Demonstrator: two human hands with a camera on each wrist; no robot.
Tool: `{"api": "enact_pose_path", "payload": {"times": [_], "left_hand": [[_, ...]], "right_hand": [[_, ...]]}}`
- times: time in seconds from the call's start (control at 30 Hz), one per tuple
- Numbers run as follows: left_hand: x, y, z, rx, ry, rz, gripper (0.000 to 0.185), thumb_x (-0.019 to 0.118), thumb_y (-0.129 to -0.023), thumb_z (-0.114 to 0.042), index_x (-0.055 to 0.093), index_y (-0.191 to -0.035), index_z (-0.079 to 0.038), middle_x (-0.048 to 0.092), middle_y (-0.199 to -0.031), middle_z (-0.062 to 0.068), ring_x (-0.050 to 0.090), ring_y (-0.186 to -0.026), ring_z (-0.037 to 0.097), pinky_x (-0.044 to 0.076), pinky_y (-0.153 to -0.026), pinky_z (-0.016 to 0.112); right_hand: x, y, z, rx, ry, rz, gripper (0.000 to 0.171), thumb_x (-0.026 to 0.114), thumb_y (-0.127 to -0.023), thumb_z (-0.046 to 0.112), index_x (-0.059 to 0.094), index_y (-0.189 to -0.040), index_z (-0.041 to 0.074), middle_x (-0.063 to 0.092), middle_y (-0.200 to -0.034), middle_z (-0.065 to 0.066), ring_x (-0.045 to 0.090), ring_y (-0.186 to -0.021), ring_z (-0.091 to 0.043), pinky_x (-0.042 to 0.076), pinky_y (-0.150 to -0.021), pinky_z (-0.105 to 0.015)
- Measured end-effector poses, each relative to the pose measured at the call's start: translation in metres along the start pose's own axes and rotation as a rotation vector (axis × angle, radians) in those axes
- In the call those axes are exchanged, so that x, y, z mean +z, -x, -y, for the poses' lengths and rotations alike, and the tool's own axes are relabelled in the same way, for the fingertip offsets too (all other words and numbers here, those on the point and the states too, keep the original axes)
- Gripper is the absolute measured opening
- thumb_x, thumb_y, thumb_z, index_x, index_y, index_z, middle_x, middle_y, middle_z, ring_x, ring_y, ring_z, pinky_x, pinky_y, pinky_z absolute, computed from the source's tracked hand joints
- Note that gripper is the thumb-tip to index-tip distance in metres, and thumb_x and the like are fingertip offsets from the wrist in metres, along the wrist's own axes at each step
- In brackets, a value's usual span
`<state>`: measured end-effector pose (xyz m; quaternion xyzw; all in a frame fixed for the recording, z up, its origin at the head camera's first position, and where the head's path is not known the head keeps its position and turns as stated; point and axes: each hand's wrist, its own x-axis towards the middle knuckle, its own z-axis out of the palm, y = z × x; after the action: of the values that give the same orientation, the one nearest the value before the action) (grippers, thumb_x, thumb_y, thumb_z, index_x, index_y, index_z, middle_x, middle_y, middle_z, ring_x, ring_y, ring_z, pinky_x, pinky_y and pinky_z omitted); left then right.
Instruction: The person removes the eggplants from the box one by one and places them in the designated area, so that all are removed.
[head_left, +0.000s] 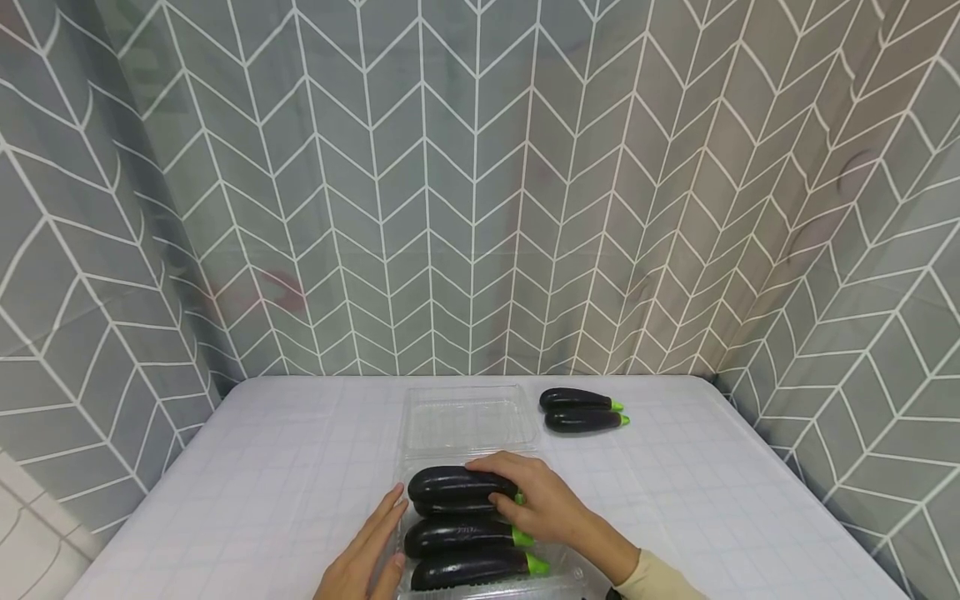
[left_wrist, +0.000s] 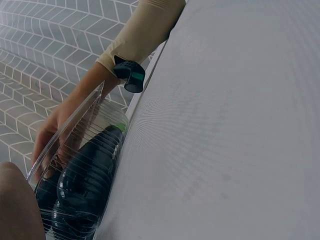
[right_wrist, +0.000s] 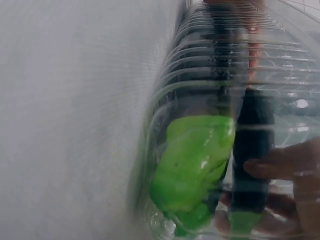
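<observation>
— Head view?
— Right hand (head_left: 536, 500) curled over top eggplant (head_left: 457, 483), stacked on others in clear tray (head_left: 420, 450). Left hand (head_left: 367, 554) flat against tray's left wall, fingers straight and together.
— Left wrist?
— Dark eggplants (left_wrist: 87, 175) behind ribbed wall.
— Right wrist?
— Green stem (right_wrist: 195, 160) close; fingertips (right_wrist: 270, 167) pressing an eggplant.

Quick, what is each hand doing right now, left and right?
Left hand: open, straight fingers resting against the clear container side.
Right hand: fingers curled over the top eggplant, gripping it.
</observation>
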<state>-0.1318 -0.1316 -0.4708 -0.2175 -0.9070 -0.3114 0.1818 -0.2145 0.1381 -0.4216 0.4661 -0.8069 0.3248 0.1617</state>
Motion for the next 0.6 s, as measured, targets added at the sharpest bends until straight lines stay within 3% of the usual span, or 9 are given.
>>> {"api": "enact_pose_path", "payload": {"times": [0.2,0.43,0.6], "left_hand": [[0.0013,0.0005,-0.0015,-0.012,0.002,-0.012,0.058,0.059,-0.091,-0.014,0.036,-0.145,-0.013,0.026,-0.151,-0.005,0.035,-0.13,0.015,0.038,-0.095,0.044],[0.0006,0.0011,0.0006,0.013,0.012,-0.024,0.061,0.062,-0.089,-0.014,0.036,-0.144,-0.012,0.026,-0.151,-0.003,0.033,-0.131,0.015,0.037,-0.095,0.042],[-0.0022,0.0023,-0.003,-0.047,0.037,0.035,0.06,0.056,-0.095,-0.024,0.029,-0.147,-0.016,0.021,-0.153,-0.004,0.031,-0.132,0.017,0.032,-0.096,0.04]], "right_hand": [[0.0005,0.0003,-0.0012,-0.012,-0.001,-0.002,0.054,0.066,-0.079,-0.002,0.054,-0.128,0.016,0.058,-0.122,0.006,0.055,-0.109,-0.009,0.047,-0.088,-0.029],[0.0011,0.0004,-0.0012,-0.006,0.004,0.004,0.053,0.066,-0.079,-0.001,0.054,-0.128,0.016,0.057,-0.123,0.006,0.054,-0.11,-0.01,0.046,-0.09,-0.03],[0.0005,0.0005,-0.001,-0.008,0.015,-0.003,0.053,0.066,-0.079,-0.001,0.055,-0.128,0.017,0.057,-0.124,0.007,0.054,-0.111,-0.01,0.046,-0.091,-0.031]]}}
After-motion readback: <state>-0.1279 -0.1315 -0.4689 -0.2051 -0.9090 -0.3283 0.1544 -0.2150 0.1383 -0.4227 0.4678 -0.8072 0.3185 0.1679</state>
